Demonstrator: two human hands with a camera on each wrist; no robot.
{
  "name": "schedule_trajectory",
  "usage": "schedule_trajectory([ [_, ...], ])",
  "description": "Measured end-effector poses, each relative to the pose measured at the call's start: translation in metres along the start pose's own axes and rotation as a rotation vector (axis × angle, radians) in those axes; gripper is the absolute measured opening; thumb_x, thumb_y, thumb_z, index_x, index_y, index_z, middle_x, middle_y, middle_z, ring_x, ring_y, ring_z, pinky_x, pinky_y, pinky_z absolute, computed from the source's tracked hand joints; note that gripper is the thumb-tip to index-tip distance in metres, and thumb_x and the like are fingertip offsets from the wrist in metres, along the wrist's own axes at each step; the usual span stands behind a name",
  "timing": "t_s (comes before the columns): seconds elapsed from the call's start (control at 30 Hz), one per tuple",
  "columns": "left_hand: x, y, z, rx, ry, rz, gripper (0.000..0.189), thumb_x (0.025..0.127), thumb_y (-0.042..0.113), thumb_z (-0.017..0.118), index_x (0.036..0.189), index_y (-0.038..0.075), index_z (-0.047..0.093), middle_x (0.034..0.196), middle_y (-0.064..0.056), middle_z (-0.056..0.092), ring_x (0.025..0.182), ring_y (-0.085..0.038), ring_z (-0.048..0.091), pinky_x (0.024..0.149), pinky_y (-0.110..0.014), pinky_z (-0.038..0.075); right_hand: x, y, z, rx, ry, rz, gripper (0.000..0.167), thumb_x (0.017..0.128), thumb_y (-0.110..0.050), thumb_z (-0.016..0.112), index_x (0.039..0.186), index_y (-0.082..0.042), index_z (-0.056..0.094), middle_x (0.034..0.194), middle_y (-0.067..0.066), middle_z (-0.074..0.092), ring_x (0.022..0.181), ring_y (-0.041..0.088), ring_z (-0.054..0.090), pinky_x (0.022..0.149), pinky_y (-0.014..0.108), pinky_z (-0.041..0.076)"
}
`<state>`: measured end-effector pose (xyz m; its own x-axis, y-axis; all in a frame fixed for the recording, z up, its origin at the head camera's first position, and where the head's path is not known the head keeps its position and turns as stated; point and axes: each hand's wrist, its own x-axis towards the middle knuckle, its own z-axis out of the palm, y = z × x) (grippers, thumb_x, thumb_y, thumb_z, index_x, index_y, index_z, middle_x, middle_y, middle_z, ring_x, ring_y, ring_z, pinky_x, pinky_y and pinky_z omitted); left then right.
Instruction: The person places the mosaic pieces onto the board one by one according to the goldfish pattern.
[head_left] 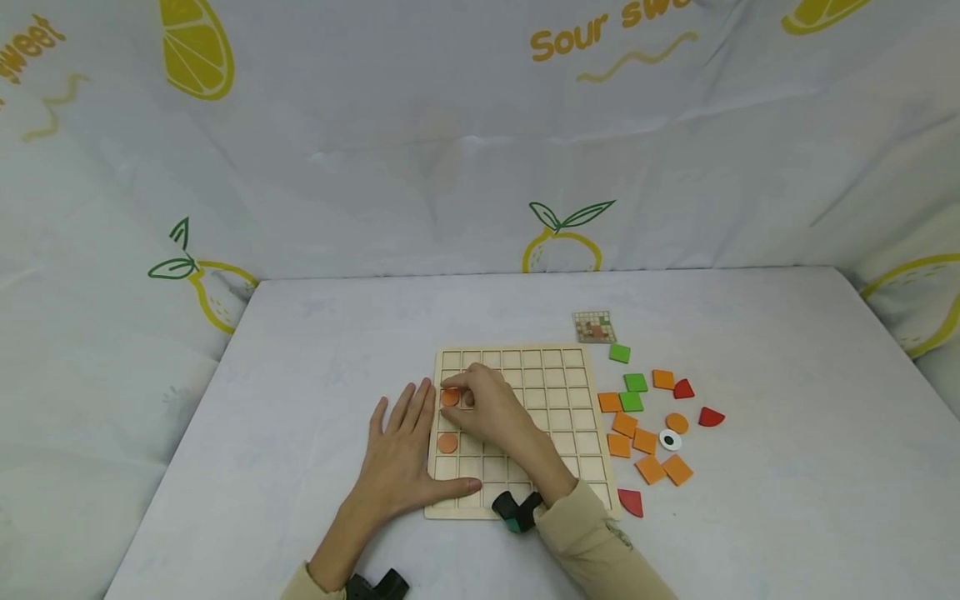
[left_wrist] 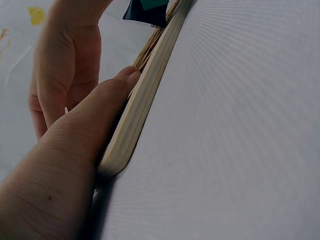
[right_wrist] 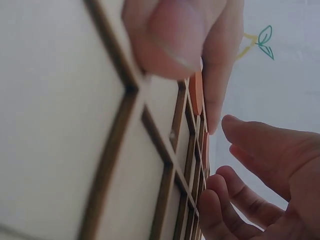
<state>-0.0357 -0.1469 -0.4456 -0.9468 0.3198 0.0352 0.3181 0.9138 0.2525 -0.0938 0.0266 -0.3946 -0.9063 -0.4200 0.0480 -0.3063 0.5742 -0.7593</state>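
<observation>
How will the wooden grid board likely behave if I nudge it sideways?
The board is likely stiff: its edge looks thick and straight. It would probably slide rather than tip, lying low and wide. The lower orange disc may ride along, since raised ridges border the cells.

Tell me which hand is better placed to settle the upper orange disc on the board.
Probably the right hand: its fingertips flank the upper disc. The left hand lies spread along the left edge of the board, apart from that disc.
</observation>
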Motion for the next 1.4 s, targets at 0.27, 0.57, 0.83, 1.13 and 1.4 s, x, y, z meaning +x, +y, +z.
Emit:
schedule_trajectory([
  [0.27,0.001,-0.002,0.0,0.005,0.03,0.012,0.139,0.066,0.094,0.058,0.163,0.003,0.019,0.172,-0.012,0.019,0.16,-0.032,0.02,0.125,-0.061,0.009,-0.009,-0.006,-0.011,-0.016,-0.003,0.028,0.031,0.086,-0.008,0.078,0.116,-0.002,0.075,0.096,0.011,0.07,0.08,0.018,0.062,0.071,0.025,0.05],
  [0.57,0.001,-0.002,-0.001,-0.007,0.012,0.001,0.139,0.066,0.094,0.058,0.163,0.003,0.017,0.173,-0.012,0.018,0.161,-0.032,0.018,0.125,-0.062,0.009,-0.029,-0.006,-0.032,-0.021,-0.023,0.016,0.032,0.088,-0.012,0.078,0.119,-0.005,0.074,0.097,0.01,0.07,0.079,0.014,0.059,0.071,0.022,0.049],
  [0.83,0.001,-0.001,-0.001,-0.021,0.003,-0.01,0.14,0.064,0.093,0.06,0.164,0.004,0.016,0.173,-0.012,0.017,0.161,-0.033,0.018,0.125,-0.063,0.009,-0.056,0.01,-0.053,-0.062,0.025,0.043,0.031,0.088,-0.012,0.079,0.118,-0.005,0.075,0.09,0.006,0.068,0.075,0.01,0.055,0.068,0.021,0.049],
  [1.13,0.001,-0.001,0.001,-0.025,0.02,-0.006,0.141,0.064,0.094,0.06,0.163,0.003,0.017,0.173,-0.011,0.017,0.16,-0.032,0.019,0.125,-0.062,0.009,-0.085,0.026,-0.081,-0.1,0.092,0.037,0.033,0.087,-0.011,0.08,0.119,-0.006,0.075,0.087,0.001,0.064,0.076,0.009,0.056,0.067,0.021,0.051],
  [1.4,0.001,0.001,0.0,-0.039,0.013,-0.005,0.141,0.064,0.092,0.062,0.163,0.003,0.015,0.173,-0.011,0.015,0.161,-0.032,0.017,0.125,-0.062,0.008,-0.113,0.042,-0.108,-0.171,0.144,0.071,0.034,0.084,-0.013,0.083,0.117,-0.007,0.076,0.09,-0.001,0.067,0.078,0.01,0.058,0.067,0.023,0.054],
])
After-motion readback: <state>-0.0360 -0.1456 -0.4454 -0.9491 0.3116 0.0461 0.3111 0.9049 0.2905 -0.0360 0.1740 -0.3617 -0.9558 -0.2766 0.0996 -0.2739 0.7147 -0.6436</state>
